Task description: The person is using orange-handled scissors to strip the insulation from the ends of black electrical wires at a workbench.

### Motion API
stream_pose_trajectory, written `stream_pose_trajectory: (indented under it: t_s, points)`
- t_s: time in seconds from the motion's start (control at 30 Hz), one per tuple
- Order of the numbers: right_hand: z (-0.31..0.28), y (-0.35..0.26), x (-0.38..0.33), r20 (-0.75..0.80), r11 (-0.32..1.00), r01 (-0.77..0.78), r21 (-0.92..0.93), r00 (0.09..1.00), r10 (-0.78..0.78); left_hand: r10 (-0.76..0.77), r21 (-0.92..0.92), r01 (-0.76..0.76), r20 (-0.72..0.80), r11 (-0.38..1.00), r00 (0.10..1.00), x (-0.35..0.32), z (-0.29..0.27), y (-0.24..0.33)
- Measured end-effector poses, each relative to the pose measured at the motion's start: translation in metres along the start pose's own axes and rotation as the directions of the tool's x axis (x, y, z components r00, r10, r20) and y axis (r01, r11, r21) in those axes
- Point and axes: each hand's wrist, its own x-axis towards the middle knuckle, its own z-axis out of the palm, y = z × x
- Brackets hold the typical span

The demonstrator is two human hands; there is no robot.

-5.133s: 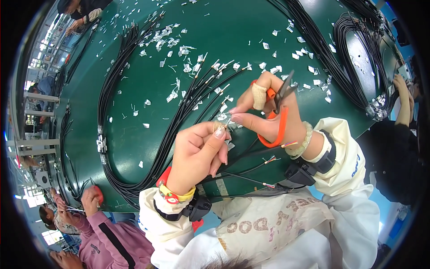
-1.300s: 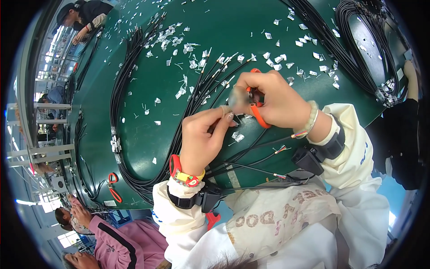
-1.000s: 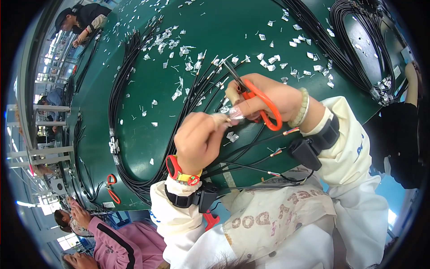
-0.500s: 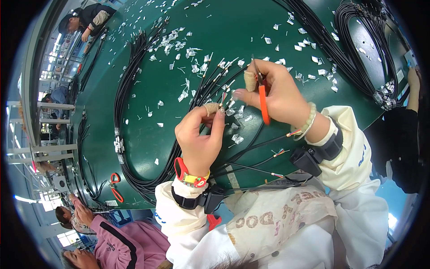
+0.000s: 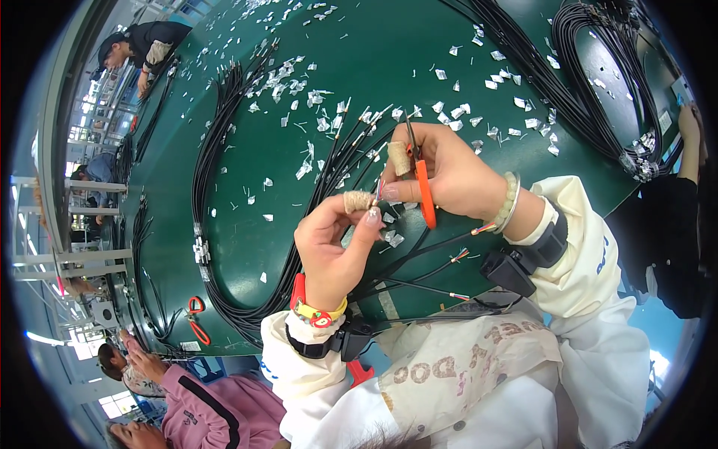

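Head: cable bundle (image 5: 283,284) beside left hand (image 5: 329,243), silvery scraps (image 5: 304,170) beyond.

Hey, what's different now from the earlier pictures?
Since half a second ago, the right hand has moved in to the thin coloured wires at the left hand. Since the first picture, a pink-sleeved co-worker's hand has left the red-handled scissors on the green table. Same: right hand holds orange-handled metal scissors, left pinches wires.

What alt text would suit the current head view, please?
A left hand pinches a cable end with thin coloured wires; the right hand, close beside it, holds orange-handled scissors. Black cables and silvery scraps lie on the green table.
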Motion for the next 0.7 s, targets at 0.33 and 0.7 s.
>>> stream_pose_trajectory:
  t_s: [0.33, 0.7]
  points:
    - [-0.002, -0.011, -0.005, -0.053, 0.995, 0.098, -0.006, 0.994, -0.098, 0.204, 0.104, -0.205, 0.028, 0.973, 0.979, -0.004, -0.009, 0.000]
    - [0.002, -0.019, -0.008, 0.005, 0.985, 0.139, -0.099, 0.990, -0.139, -0.243, -0.206, 0.273, 0.156, 0.940, 0.957, 0.011, 0.000, 0.016]
